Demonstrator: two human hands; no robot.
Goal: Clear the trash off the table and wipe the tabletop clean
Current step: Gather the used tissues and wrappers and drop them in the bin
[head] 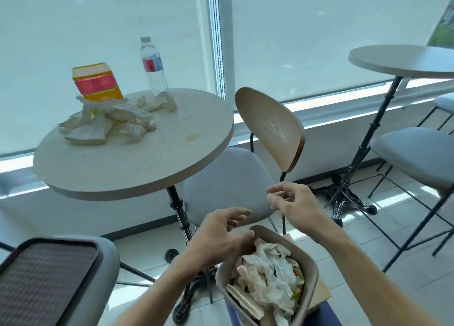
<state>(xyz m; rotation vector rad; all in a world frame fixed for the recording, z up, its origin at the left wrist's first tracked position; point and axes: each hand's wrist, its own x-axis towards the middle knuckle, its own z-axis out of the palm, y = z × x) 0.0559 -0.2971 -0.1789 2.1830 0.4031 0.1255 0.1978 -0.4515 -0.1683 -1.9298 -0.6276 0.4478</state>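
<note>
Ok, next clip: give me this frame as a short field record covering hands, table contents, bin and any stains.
left hand: open, empty, above the bin rim
right hand: fingers loosely curled, nothing visibly held
bin: full of crumpled paper
table: crumpled napkins, yellow-red carton, water bottle
stain: on the tabletop, unwiped
tray: on the near chair

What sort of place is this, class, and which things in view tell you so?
Probably a café or canteen seating area: small round pedestal tables with chairs along a big window, a serving tray, and used napkins beside a water bottle.
</note>
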